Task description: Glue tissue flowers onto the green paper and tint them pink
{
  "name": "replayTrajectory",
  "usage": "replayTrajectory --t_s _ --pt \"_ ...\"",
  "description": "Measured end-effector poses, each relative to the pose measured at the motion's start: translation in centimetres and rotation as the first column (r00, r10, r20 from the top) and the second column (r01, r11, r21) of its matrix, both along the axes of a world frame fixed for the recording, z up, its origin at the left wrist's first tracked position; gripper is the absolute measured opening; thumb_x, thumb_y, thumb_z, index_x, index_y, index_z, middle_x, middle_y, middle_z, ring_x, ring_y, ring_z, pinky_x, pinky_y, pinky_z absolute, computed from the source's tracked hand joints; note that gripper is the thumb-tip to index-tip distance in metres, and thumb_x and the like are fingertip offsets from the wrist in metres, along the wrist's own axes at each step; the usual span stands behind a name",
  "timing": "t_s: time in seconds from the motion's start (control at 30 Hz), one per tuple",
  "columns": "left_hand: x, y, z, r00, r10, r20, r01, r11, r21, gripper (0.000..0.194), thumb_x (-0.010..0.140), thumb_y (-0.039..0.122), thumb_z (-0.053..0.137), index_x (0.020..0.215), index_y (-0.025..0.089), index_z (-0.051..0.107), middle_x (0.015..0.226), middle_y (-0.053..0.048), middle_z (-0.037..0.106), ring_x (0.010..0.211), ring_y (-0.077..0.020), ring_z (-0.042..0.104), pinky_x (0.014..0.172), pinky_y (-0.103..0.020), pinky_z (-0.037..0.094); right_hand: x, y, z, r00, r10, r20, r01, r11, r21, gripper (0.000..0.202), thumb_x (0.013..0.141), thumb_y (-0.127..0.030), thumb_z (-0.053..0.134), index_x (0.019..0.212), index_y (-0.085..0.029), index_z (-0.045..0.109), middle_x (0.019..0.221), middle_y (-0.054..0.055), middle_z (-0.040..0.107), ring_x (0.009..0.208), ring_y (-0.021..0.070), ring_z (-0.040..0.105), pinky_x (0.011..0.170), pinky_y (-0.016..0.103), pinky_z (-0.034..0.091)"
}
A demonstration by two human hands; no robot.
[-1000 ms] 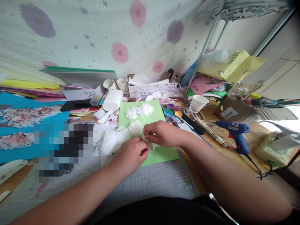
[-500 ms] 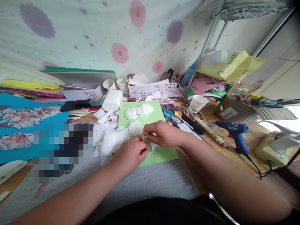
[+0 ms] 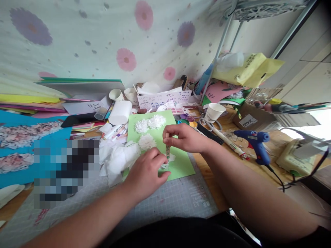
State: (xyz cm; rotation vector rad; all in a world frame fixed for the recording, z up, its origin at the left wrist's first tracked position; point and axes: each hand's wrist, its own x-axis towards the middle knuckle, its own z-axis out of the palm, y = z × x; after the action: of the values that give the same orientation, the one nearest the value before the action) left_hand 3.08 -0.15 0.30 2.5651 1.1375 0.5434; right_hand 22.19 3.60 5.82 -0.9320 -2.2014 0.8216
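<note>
A light green sheet (image 3: 181, 168) lies on the grey cutting mat, with white ruffled paper clusters (image 3: 157, 121) on its upper part and another cluster (image 3: 147, 141) lower down. My right hand (image 3: 181, 137) pinches the top of a thin patterned stick (image 3: 168, 151) held upright over the sheet. Beside the stick's lower end, my left hand (image 3: 148, 170) has thumb and forefinger apart, with nothing visible between them. Small white paper (image 3: 171, 157) shows by the stick's lower end. White tissue (image 3: 120, 158) is heaped left of the sheet.
A blue glue gun (image 3: 254, 141) with a cord lies at the right. Paper cups (image 3: 214, 112), scissors, paint pots and markers surround the sheet at the back. A blue sheet (image 3: 15, 175) with ruffled paper strips lies at the left.
My left thumb and forefinger have parted. My right hand has risen slightly, and the patterned stick now shows upright below it. The whole view has shifted a little.
</note>
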Motion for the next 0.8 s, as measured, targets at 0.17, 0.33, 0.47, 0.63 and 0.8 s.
replayTrajectory --t_s 0.17,0.33,0.47,0.63,0.8 --pt "0.3 0.2 -0.1 0.999 -0.036 -0.001 0.036 0.999 0.027 0.010 0.078 0.011 0.056 0.073 0.018 0.061 0.080 -0.003 0.055 0.077 -0.0176 0.054 0.071 -0.030 0.044 0.3 -0.1 0.1 0.995 0.034 0.093 -0.031 0.999 -0.030 0.010 0.081 -0.016 0.053 0.071 -0.015 0.053 0.064 -0.001 0.057 0.059 0.0102 0.050 0.059 0.023 0.038" --pt "-0.3 0.7 0.0 1.000 0.028 -0.001 -0.028 0.997 -0.066 0.013 0.078 0.010 0.051 0.070 0.019 0.057 0.076 -0.001 0.054 0.067 -0.0139 0.051 0.062 -0.026 0.041 0.2 0.0 -0.1 0.991 0.046 0.128 -0.044 0.999 -0.022 0.010 0.082 -0.015 0.054 0.072 -0.015 0.054 0.063 -0.001 0.059 0.059 0.0097 0.050 0.059 0.023 0.038" --pt "-0.7 0.8 0.1 0.998 0.062 -0.018 -0.064 0.988 -0.138 0.013 0.077 0.011 0.051 0.069 0.018 0.057 0.074 0.000 0.055 0.065 -0.0128 0.052 0.060 -0.025 0.040 -0.3 0.0 -0.3 0.996 0.060 0.059 -0.057 0.997 -0.042 0.010 0.082 -0.017 0.054 0.073 -0.015 0.054 0.066 0.000 0.060 0.061 0.0103 0.053 0.061 0.023 0.040" --pt "-0.8 0.8 0.2 0.997 0.073 -0.001 -0.072 0.977 -0.199 0.013 0.077 0.012 0.052 0.068 0.018 0.058 0.075 0.000 0.058 0.066 -0.0130 0.054 0.061 -0.025 0.041 -1.0 0.0 -1.1 0.997 0.069 0.027 -0.069 0.998 -0.004 0.009 0.083 -0.019 0.054 0.075 -0.015 0.055 0.069 0.000 0.060 0.063 0.0107 0.052 0.063 0.023 0.040" --pt "-0.8 0.8 0.3 0.994 0.097 0.057 -0.080 0.965 -0.251 0.013 0.074 0.010 0.053 0.065 0.018 0.059 0.078 0.000 0.057 0.065 -0.0125 0.055 0.062 -0.026 0.042 -1.2 0.1 -1.3 0.999 0.049 0.023 -0.049 0.999 0.015 0.010 0.083 -0.019 0.053 0.074 -0.015 0.055 0.067 0.000 0.059 0.061 0.0109 0.051 0.061 0.023 0.039"
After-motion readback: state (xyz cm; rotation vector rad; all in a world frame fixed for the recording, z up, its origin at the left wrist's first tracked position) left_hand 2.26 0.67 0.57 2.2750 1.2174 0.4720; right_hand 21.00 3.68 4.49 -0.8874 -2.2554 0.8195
